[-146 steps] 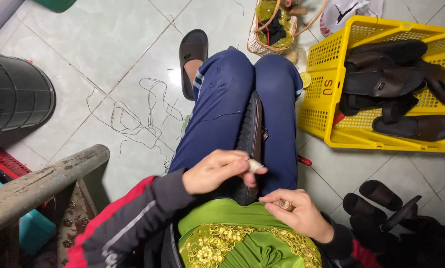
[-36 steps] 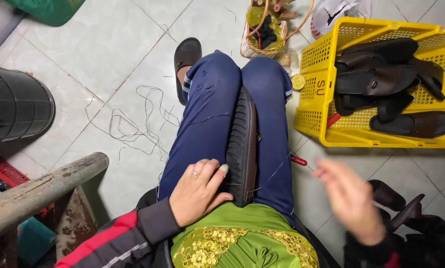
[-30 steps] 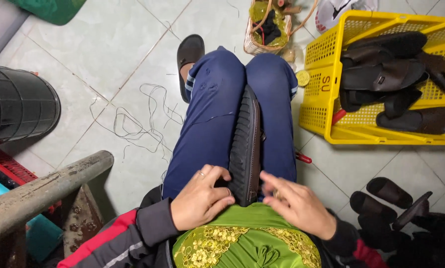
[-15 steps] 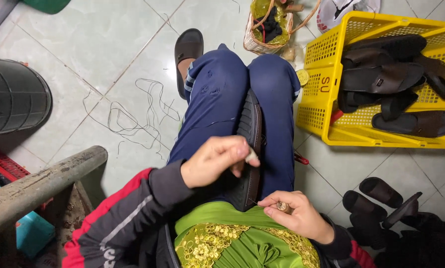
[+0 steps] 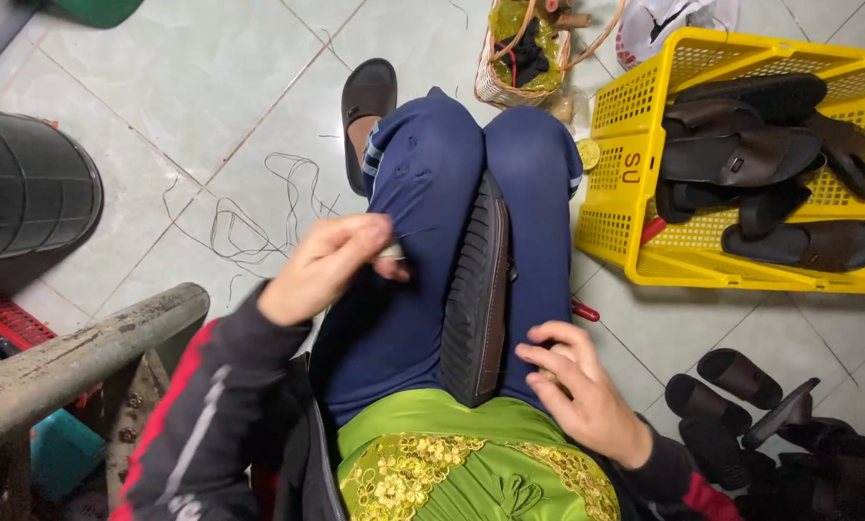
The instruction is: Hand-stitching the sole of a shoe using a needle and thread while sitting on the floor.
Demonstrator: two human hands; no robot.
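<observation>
A black sandal point(image 5: 476, 289) stands on edge between my knees in blue trousers, its ribbed sole facing left. My left hand point(image 5: 326, 265) is raised over my left thigh, away from the sandal, with fingers pinched on a small pale tool point(image 5: 391, 253). A thin thread runs from the tool toward the sandal. My right hand point(image 5: 577, 391) rests on my right thigh with curled fingertips against the sandal's near edge. Whether it grips anything is hidden.
A yellow crate point(image 5: 635, 125) with several dark sandals point(image 5: 741, 154) stands at the right. More sandals point(image 5: 731, 396) lie at lower right. Loose thread point(image 5: 249, 217) trails on the tiled floor. A black bin point(image 5: 27, 183), a metal pipe point(image 5: 76, 357) and a woven basket point(image 5: 524, 48) are nearby.
My left hand has moved from the sandal out to the left, drawing the thread with it. My right hand has shifted up against the sandal's edge.
</observation>
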